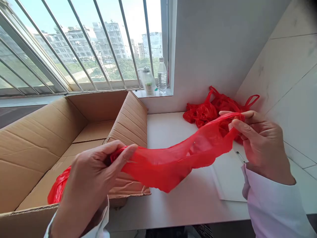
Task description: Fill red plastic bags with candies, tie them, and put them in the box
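Observation:
A thin red plastic bag (170, 162) is stretched between my two hands, sagging in the middle above the white table. My left hand (99, 175) pinches its left end, thumb on top, in front of the cardboard box. At the other end, my right hand (260, 142) grips the gathered handle part between thumb and fingers. Behind my right hand lies a heap of crumpled red plastic bags (205, 110) against the wall. Another red bag (58, 188) rests inside the box, partly hidden by my left hand.
An open cardboard box (91, 140) takes up the left side, flaps raised. On the white table (163, 127) are a sheet of paper (230, 185) and a pen (240, 156). A plastic bottle (162, 76) and a bagged cup (148, 82) stand on the sill by the barred window.

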`<state>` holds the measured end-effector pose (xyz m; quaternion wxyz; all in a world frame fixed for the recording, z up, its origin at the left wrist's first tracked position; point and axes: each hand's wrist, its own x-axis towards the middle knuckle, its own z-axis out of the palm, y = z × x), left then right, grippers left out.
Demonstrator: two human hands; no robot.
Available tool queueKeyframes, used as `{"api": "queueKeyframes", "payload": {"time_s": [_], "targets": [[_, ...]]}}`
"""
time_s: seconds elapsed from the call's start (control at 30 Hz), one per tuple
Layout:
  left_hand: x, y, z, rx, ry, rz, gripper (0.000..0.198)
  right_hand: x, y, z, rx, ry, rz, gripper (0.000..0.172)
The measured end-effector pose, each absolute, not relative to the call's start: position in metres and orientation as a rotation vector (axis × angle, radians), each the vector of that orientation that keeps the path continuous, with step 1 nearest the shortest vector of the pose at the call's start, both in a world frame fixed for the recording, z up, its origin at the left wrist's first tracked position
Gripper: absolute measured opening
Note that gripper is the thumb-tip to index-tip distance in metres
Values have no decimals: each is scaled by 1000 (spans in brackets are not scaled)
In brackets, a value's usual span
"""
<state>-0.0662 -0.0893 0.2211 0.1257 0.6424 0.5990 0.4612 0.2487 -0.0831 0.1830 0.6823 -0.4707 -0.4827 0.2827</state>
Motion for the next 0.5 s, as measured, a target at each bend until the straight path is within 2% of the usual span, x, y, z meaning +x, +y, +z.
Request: {"api": "queueKeyframes", "payload": {"time_s": [0.17, 0.27, 0.3, 0.43, 0.5], "targets": [[-70, -100, 217, 1611, 1414, 1050, 37, 251, -97, 172, -1108, -1256, 775, 12], [-72, -116, 199, 1520, 1339, 1120, 35, 250, -108, 166, -1095, -1299, 664, 10], [-73, -122, 189, 1537, 1323, 1201, 40, 250, -111, 165, -1086, -1317, 663, 9], [-72, -137, 135, 1655, 1333, 1346, 97, 252, -123, 158, -985, -1404, 803, 5], [-69, -136, 112, 1718, 1294, 1371, 92, 252, -124, 154, -882, -1457, 846, 3]]}}
